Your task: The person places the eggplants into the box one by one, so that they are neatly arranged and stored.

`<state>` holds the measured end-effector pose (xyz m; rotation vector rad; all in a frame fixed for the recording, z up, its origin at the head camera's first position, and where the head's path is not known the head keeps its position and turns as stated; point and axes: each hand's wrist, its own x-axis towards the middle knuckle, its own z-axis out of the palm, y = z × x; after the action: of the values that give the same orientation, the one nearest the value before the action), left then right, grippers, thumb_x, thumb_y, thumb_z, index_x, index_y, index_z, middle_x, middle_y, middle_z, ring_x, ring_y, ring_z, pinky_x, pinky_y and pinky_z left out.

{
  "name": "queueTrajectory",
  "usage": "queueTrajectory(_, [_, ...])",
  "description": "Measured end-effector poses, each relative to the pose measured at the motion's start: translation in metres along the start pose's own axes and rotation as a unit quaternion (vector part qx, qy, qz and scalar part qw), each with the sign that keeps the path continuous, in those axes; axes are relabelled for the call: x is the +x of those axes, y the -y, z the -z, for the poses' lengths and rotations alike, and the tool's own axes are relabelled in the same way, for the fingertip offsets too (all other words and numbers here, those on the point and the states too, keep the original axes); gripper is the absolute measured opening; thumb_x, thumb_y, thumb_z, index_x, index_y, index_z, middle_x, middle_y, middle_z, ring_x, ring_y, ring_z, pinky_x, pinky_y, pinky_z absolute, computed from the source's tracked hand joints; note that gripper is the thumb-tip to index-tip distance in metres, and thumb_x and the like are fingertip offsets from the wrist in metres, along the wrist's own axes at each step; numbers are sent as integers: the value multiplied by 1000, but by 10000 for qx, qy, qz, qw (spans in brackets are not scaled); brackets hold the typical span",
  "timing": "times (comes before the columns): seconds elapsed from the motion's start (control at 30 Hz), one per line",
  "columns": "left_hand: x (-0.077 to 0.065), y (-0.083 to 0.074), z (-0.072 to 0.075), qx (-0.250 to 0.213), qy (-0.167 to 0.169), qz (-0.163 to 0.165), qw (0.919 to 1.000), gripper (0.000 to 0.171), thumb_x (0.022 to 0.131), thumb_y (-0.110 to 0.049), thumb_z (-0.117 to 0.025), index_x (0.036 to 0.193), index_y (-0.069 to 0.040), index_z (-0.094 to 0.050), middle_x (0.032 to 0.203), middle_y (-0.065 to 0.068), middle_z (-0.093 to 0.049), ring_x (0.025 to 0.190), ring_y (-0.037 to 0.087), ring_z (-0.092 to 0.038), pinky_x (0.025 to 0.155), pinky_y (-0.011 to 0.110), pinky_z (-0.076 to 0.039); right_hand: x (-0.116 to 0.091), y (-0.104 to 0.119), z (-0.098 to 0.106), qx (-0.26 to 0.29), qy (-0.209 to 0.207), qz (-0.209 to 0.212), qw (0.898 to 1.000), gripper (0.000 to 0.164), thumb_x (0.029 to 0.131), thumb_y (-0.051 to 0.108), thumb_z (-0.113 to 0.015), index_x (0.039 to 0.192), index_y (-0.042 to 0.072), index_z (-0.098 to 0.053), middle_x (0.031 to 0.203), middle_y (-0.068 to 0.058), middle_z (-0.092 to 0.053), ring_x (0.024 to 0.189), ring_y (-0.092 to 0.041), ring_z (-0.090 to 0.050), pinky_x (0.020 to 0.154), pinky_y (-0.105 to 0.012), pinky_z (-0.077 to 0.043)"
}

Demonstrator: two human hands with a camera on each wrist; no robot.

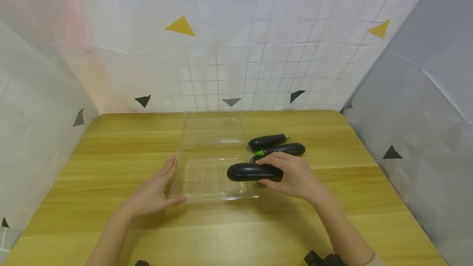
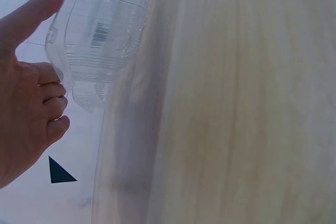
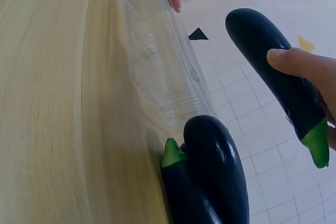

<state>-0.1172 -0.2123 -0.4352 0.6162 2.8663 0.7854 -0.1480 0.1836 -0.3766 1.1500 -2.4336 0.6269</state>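
Note:
In the head view my right hand (image 1: 292, 173) grips a dark purple eggplant (image 1: 244, 172) between thumb and fingers. Its rounded end points left, over the right part of a clear plastic clamshell box (image 1: 207, 175). The right wrist view shows this eggplant's green stem (image 3: 316, 144) beside my palm. Along the left side of the box, my left hand (image 1: 155, 190) rests with fingers extended, thumb at the front left corner. In the left wrist view its fingertips (image 2: 59, 100) touch the plastic wall. The box's lid (image 1: 212, 127) lies folded back behind it.
Right of the box lie an eggplant (image 1: 267, 141) at the back and another eggplant (image 1: 286, 149) before it. A third dark end shows beside them, mostly hidden by my right hand. White sheets with coloured triangles (image 1: 181, 26) wall in the wooden table (image 1: 207, 237).

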Motion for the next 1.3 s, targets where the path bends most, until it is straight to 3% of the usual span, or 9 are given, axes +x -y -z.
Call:
queueTrajectory(0.43, [1,-1,1,100,-3,0,10000,108,82,-57,-69,154,-4,-9,160,15,-1,141,39,-19,101,57,-39,13,1,-17,99,-200,311,9993,47,65,24,-89,109,18,-70,100,4,-69,85,-12,-64,66,-30,-54])
queueTrajectory(0.83, [2,0,0,125,-14,21,9999,109,80,-58,-69,154,-4,-10,161,14,-2,140,38,-23,93,53,-48,26,9,-29,405,-253,391,9981,45,68,24,-87,109,18,-70,102,5,-68,88,-10,-63,68,-28,-54])
queueTrajectory(1.3, [2,1,1,32,13,42,10000,110,80,-57,-71,154,-4,-10,161,14,-2,140,39,-22,97,55,-44,33,17,-52,448,-204,381,9981,42,70,29,-87,108,19,-71,102,6,-69,90,-9,-65,72,-26,-55])
